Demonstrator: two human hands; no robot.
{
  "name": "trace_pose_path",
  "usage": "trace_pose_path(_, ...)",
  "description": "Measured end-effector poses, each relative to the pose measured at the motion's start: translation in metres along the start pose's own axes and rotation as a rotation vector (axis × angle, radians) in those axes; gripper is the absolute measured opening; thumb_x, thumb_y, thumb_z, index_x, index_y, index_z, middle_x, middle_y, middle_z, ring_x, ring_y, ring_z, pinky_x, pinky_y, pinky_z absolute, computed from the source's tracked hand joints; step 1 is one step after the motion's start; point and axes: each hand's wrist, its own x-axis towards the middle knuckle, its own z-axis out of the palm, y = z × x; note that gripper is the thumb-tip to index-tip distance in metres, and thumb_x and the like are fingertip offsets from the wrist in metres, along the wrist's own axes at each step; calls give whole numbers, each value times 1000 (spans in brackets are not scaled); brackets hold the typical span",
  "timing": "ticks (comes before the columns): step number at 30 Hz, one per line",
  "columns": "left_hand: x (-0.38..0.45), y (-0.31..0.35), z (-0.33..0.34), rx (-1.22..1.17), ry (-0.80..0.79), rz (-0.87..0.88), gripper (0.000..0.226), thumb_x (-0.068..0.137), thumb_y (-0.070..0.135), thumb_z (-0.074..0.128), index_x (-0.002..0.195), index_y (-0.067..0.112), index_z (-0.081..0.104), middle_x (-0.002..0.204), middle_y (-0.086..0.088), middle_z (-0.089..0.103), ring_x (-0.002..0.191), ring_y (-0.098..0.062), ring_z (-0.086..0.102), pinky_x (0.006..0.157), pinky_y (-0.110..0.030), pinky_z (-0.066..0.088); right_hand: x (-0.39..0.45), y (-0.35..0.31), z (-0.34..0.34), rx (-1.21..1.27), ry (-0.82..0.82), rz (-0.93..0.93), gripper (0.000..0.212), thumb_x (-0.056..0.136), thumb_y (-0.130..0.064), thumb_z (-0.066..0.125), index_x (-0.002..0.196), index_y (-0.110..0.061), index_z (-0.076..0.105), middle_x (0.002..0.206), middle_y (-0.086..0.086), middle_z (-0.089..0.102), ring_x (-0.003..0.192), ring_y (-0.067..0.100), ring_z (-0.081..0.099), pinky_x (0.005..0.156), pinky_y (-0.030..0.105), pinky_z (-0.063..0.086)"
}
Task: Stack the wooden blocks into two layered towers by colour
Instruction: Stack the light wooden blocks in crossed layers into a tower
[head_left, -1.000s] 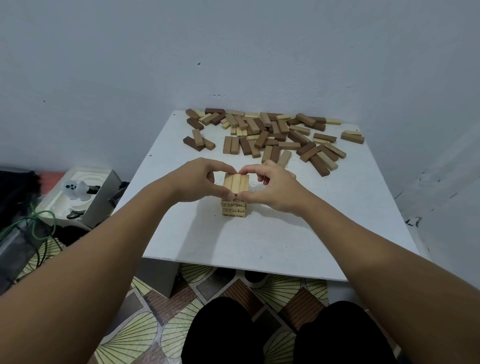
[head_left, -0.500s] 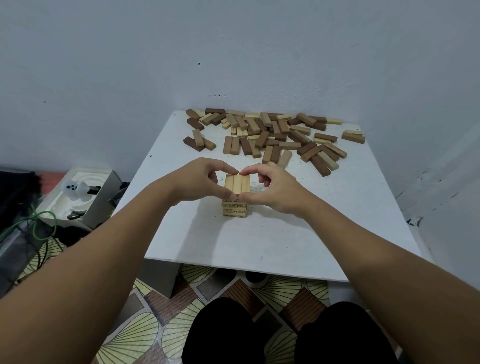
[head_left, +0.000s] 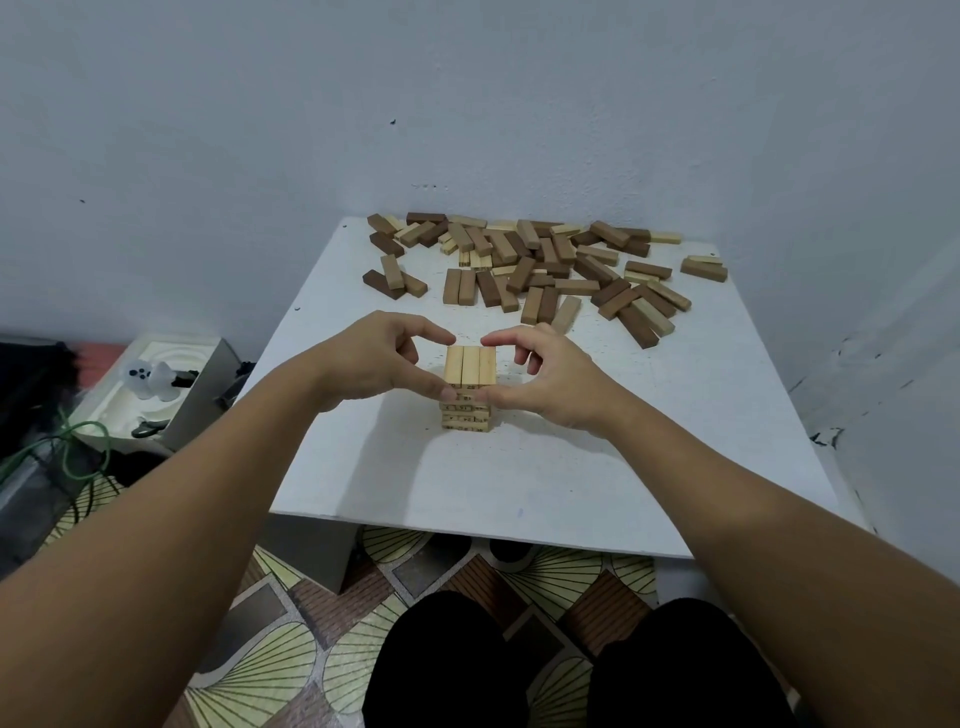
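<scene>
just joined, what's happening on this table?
A person is building a light tower from wooden blocks on the table. Both hands, left hand and right hand, pinch its top layer of three light blocks, squaring it. The mixed pile lies behind; no dark tower stands yet.

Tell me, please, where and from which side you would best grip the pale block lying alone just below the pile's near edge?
Pinch the pale block across its long narrow sides from above, near its middle: it lies flat, with bare table alongside.
</scene>
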Motion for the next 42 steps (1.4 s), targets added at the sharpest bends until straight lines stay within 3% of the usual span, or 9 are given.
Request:
trace_pose_path(6, 2, -1, 0, -17, 3, -3, 56, 74, 25, 93, 125, 33, 70, 71, 3, 43, 71, -15, 39, 57, -27, 31, 0, -2, -1, 32, 7, -16, 57, 76, -49, 88, 128, -43, 65, 109, -7, 49, 95, 10, 48, 89, 36, 51)
trace_pose_path(13, 2, -1, 1, -24, -5, 0, 54, 78, 23, 90, 127, 33, 69, 71, 2, 46, 73, -16, 40, 58, -27, 32, 0, -1, 1, 40, 12, -20, 55, 74, -50, 89, 123, -44, 64, 109, -8, 49, 95, 10, 47, 83, 31, 48)
trace_pose_path(19, 3, -1, 1, -23, -10, -6, 54, 78, 23, 90, 127, 32, 69, 74, 1, 45, 73, -15, 41, 58, -24, 34, 1, -1, 1, 33, 11, -16, 56, 74, -52, 88, 124, -44, 64, 109, -9, 49, 96, 10, 48, 88, 38, 52)
trace_pose_path(25, 1, -2, 0, -4, -21, -17, 62, 77, 23, 91, 132, 34, 65, 84, -3, 47, 78, -17, 44, 55, -22, 35, 1, 2, -1, 3, 3, -25, 66, 71, -60, 86, 131, -46, 62, 110, -10, 49, 96, 11, 48, 90, 41, 53)
trace_pose_path(30, 0, -4, -1, -8, -21, -22, 65, 76, 23, 92, 134, 33, 64, 86, -5, 47, 82, -20, 46, 63, -28, 38, -2, 4, -1, 9, -13, -10, 78, 61, -72, 81, 132, -48, 59, 114, -11, 50, 99, 11, 49, 91, 41, 54)
trace_pose_path(37, -3, -2, -2, -6, -2, -21, 60, 77, 25, 91, 131, 34, 66, 86, -6, 47, 79, -19, 44, 60, -25, 37, -3, 0, -2, 29, -9, -20, 65, 73, -56, 87, 132, -43, 62, 113, -10, 49, 96, 10, 48, 90, 37, 53)
trace_pose_path(42, -3, 1, -1, -13, -1, -26, 61, 77, 24, 91, 131, 34, 66, 87, -7, 49, 82, -20, 48, 66, -28, 41, -1, 2, -2, 15, -6, -23, 70, 72, -60, 86, 135, -46, 59, 110, -11, 48, 95, 9, 48, 87, 34, 52)
